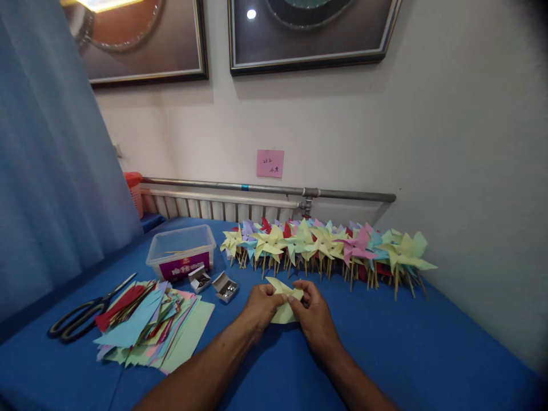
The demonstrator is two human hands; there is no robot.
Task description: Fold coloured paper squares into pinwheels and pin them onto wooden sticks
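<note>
I have a pale yellow paper piece pinched between both hands, low in the middle of the blue table. My left hand grips its left edge with fingers curled in, and my right hand grips its right edge the same way, so both are closed on the paper and neither is free. The sheet is partly folded, with one point sticking up toward 12 o'clock and the lower flap lying on the cloth between my wrists.

Just past the paper, toward 12 o'clock, a long row of finished pinwheels on wooden sticks runs from about 11 o'clock round to 2 o'clock, in yellow, green, pink, purple, blue and red, along the foot of the wall.

At 10 o'clock from my hands sit two small open boxes of pins, close together and just beside the paper. Farther out at 10 o'clock is a clear plastic tub with a purple label on its front.

At 9 o'clock lies a loose stack of coloured paper sheets, fanned out, with a blue triangle on top. Beyond it, still at 9 o'clock and near the table edge, black-handled scissors lie flat, blades pointing toward the tub.

On the wall at 12 o'clock a pink note hangs above a grey pipe.
</note>
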